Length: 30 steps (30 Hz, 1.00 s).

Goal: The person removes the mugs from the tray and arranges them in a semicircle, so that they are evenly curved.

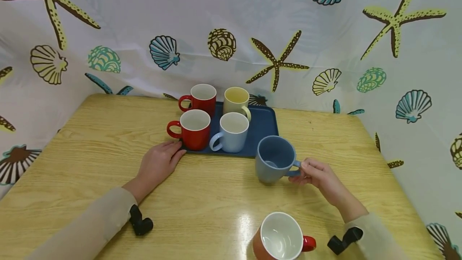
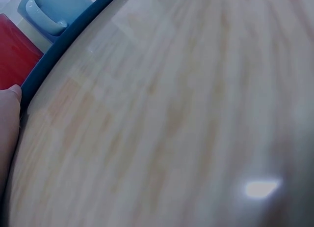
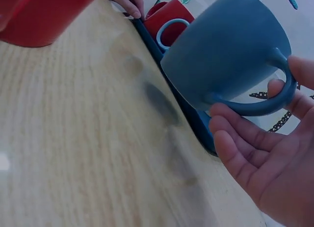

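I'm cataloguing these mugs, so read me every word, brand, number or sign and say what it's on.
None: nothing readable appears in any view. The blue mug in the right hand, the other mugs and the tray show no lettering; the patterned backdrop has shells and starfish, no words.

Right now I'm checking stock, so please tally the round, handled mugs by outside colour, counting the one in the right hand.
Red round mugs with white insides: 3
Pale yellow round mug: 1
Light blue round mug with a white inside: 1
Darker grey-blue round mug: 1
Total: 6 mugs
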Motion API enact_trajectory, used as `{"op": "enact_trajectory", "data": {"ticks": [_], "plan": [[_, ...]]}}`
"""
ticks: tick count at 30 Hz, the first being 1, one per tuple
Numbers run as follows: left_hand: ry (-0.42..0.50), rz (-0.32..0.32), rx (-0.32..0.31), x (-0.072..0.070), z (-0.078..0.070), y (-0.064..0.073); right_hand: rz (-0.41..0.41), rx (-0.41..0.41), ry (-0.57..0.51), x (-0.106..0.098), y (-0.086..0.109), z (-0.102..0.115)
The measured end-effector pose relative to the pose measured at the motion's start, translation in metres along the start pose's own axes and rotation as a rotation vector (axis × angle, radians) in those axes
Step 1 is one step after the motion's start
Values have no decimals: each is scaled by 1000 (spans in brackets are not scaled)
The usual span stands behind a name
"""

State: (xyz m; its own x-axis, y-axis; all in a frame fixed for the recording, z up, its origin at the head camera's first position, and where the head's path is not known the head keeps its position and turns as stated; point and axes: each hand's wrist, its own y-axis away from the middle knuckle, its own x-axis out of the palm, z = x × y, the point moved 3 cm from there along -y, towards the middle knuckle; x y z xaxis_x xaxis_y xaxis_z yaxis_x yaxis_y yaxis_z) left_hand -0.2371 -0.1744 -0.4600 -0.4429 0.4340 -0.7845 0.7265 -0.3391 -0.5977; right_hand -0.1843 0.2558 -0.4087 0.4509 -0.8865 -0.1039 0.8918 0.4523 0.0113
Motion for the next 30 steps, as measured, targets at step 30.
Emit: {"op": "enact_trajectory", "data": {"ticks": [30], "plan": [[-10, 23, -24, -1, -1, 0, 285, -66, -51, 28, 20, -17]]}}
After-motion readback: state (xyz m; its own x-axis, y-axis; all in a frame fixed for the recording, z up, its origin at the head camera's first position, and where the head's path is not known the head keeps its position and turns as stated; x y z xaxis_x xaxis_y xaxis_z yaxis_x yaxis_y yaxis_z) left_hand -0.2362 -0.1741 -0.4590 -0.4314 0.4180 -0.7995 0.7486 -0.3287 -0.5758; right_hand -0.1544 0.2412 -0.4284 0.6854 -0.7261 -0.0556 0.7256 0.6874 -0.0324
